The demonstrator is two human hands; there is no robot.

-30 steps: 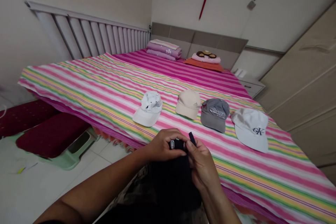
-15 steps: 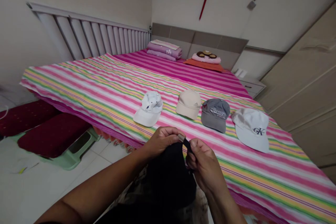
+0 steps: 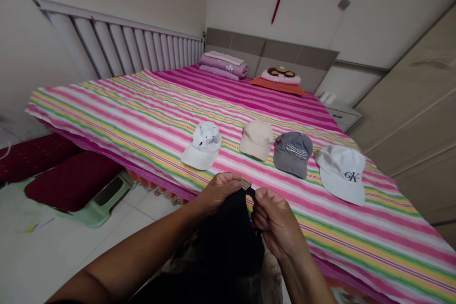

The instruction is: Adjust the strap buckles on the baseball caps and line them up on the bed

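Observation:
Both hands hold a black cap by its back strap, just in front of the bed's near edge. My left hand is closed with thumb and fingers pinching the strap's metal buckle. My right hand pinches the black strap a little to the right of the buckle. Beyond them on the bed lie a white cap, a beige cap, a grey cap with lettering, and a pale cap marked "CK". The black cap's lower part blends into dark clothing.
A striped sheet covers the bed. Folded purple bedding and a pink pillow lie by the headboard. Green stools with dark red covers stand at the left. A wooden wardrobe is on the right.
Both hands stay on the strap. The buckle has tilted a little in my left fingers, and the strap beside it now bends more. The view has shifted very slightly.

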